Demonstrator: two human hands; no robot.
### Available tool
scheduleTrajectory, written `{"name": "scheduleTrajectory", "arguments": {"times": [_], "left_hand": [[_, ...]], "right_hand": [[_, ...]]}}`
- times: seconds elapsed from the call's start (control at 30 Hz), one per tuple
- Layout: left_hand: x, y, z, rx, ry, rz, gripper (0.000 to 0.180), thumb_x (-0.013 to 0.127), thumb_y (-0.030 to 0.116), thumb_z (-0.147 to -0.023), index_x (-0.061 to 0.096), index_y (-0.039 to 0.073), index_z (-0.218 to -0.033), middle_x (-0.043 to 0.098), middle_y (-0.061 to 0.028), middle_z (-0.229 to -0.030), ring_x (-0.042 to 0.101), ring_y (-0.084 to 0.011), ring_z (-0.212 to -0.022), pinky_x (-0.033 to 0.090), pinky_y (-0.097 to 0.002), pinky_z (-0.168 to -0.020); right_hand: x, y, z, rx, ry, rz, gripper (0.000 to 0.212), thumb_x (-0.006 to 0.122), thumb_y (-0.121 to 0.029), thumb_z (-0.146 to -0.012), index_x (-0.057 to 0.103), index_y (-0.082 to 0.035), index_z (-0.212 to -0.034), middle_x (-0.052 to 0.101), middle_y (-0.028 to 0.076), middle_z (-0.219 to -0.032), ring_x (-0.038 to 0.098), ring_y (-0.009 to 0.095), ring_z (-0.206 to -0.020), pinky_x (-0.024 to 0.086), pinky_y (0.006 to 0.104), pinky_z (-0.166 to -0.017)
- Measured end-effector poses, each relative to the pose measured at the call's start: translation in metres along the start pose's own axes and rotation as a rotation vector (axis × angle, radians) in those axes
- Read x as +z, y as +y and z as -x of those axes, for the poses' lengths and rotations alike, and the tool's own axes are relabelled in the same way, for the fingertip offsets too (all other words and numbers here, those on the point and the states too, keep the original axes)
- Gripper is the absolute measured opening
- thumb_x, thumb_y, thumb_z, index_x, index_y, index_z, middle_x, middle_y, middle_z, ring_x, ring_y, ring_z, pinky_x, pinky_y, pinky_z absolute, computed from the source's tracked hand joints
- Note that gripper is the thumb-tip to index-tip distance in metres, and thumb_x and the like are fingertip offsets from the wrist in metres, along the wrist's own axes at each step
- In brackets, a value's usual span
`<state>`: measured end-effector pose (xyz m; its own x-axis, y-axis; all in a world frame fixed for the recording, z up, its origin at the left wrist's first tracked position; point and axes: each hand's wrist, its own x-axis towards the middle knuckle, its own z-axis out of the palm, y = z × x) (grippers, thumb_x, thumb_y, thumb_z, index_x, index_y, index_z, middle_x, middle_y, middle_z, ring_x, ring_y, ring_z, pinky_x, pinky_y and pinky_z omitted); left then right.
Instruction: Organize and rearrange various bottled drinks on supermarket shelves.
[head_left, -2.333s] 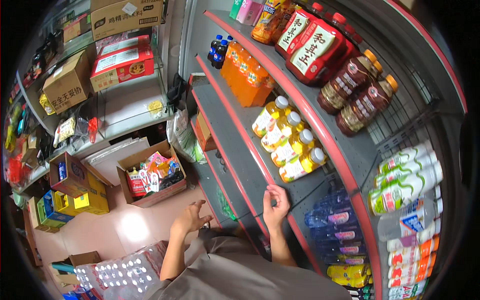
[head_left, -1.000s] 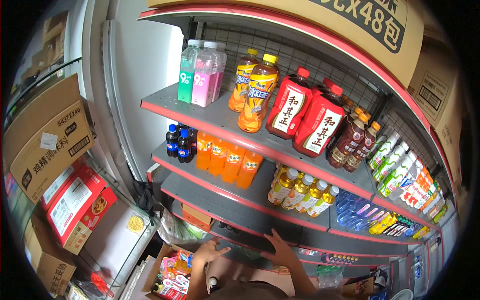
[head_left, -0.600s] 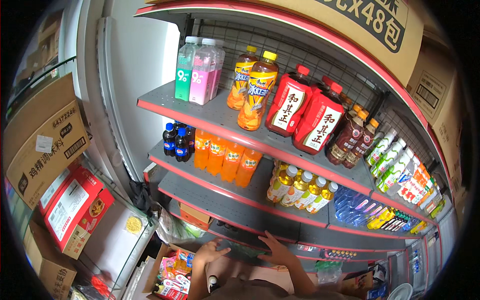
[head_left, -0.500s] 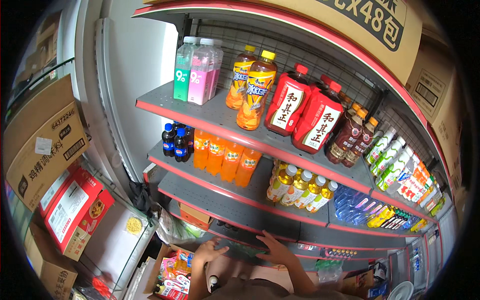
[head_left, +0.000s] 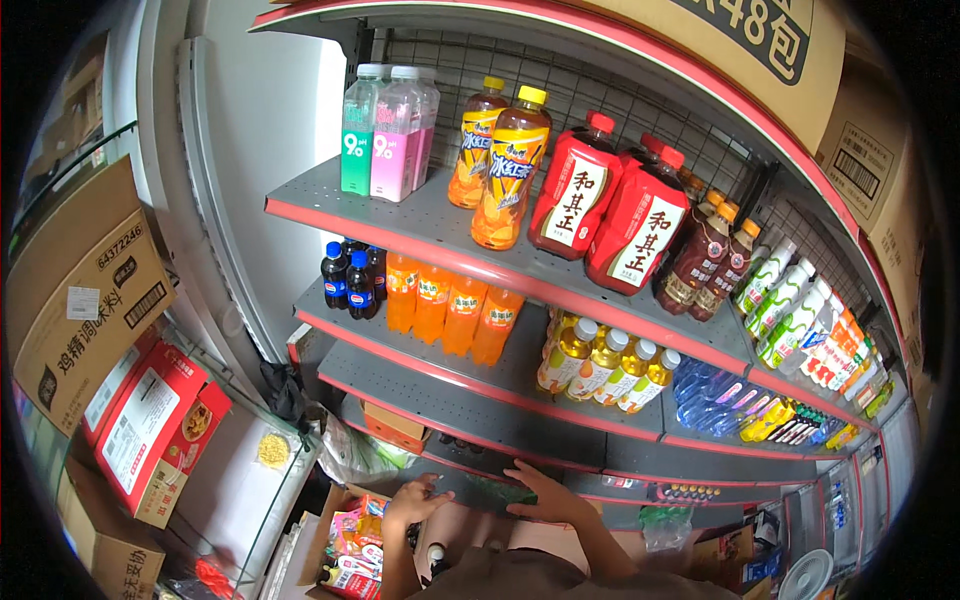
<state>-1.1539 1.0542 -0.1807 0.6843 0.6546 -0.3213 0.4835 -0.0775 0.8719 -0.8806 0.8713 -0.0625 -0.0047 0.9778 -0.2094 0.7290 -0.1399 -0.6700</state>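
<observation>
Low in the view, my left hand (head_left: 412, 502) hovers with loosely bent fingers, holding nothing. To its right my right hand (head_left: 548, 498) is also free, fingers apart and pointing up and left. Both are in front of the lower shelves, nearest the shelf edge (head_left: 460, 420), and touch nothing. Beside my left forearm stands an open carton (head_left: 314, 540) of colourful packets. Above the hands, orange soda bottles (head_left: 463, 312), dark cola bottles (head_left: 361, 285) and yellow drink bottles (head_left: 592, 362) stand on a grey shelf.
The upper shelf (head_left: 330, 190) carries green and pink bottles (head_left: 398, 145), iced tea bottles (head_left: 510, 175) and red jugs (head_left: 570, 190). Brown cartons (head_left: 90, 290) and a red box (head_left: 150, 430) are stacked at left. Large cartons (head_left: 720, 45) lie on top. A clear bag (head_left: 665, 527) hangs low right.
My view has shifted slightly, so the upper shelves sit a little higher in it. Both hands keep nearly the same place and pose, and no bottle has visibly moved.
</observation>
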Motion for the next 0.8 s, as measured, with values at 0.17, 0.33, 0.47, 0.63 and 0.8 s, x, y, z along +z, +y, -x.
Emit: {"name": "scheduleTrajectory", "arguments": {"times": [0.17, 0.33, 0.47, 0.63, 0.8], "left_hand": [[-0.004, 0.005, 0.006, -0.007, 0.039, -0.02, 0.08, 0.078, 0.058, -0.09, 0.063, -0.003, -0.14, 0.079, -0.0229, -0.104, 0.077, -0.0349, -0.101, 0.059, -0.0424, -0.09], [-0.005, 0.016, 0.006, 0.086, 0.052, 0.033, 0.07, 0.082, 0.047, -0.091, 0.064, -0.005, -0.133, 0.079, -0.0204, -0.097, 0.078, -0.0263, -0.093, 0.059, -0.0385, -0.085], [0.002, -0.007, -0.006, 0.09, -0.004, 0.187, 0.073, 0.084, 0.047, -0.09, 0.062, -0.006, -0.136, 0.08, -0.0204, -0.101, 0.078, -0.0259, -0.096, 0.059, -0.0378, -0.087], [0.005, 0.008, -0.004, 0.026, -0.03, 0.045, 0.083, 0.088, 0.045, -0.087, 0.059, -0.009, -0.142, 0.076, -0.0264, -0.119, 0.075, -0.0289, -0.112, 0.06, -0.0398, -0.095], [0.02, 0.0, -0.014, 0.034, -0.054, -0.066, 0.08, 0.086, 0.048, -0.087, 0.061, -0.002, -0.144, 0.076, -0.0242, -0.122, 0.075, -0.0311, -0.114, 0.059, -0.0394, -0.098]], "right_hand": [[-0.002, -0.007, -0.001, -0.003, -0.024, -0.014, 0.087, 0.075, -0.052, -0.096, 0.039, -0.011, -0.164, 0.033, 0.027, -0.171, 0.035, 0.042, -0.157, 0.031, 0.048, -0.128], [-0.006, -0.006, 0.004, -0.021, 0.027, -0.021, 0.081, 0.079, -0.047, -0.094, 0.049, -0.006, -0.158, 0.057, 0.023, -0.155, 0.056, 0.038, -0.142, 0.044, 0.0455, -0.118], [0.0, 0.0, 0.009, 0.01, 0.033, -0.011, 0.081, 0.079, -0.047, -0.095, 0.049, -0.006, -0.158, 0.055, 0.022, -0.157, 0.058, 0.039, -0.14, 0.045, 0.0462, -0.117], [-0.012, -0.027, 0.03, 0.175, -0.016, -0.1, 0.082, 0.076, -0.05, -0.096, 0.046, -0.007, -0.16, 0.052, 0.021, -0.16, 0.055, 0.04, -0.142, 0.046, 0.0473, -0.116], [0.007, 0.007, 0.051, 0.235, -0.007, 0.025, 0.082, 0.074, -0.051, -0.097, 0.045, -0.009, -0.161, 0.051, 0.021, -0.16, 0.053, 0.04, -0.143, 0.045, 0.0466, -0.117]]}}
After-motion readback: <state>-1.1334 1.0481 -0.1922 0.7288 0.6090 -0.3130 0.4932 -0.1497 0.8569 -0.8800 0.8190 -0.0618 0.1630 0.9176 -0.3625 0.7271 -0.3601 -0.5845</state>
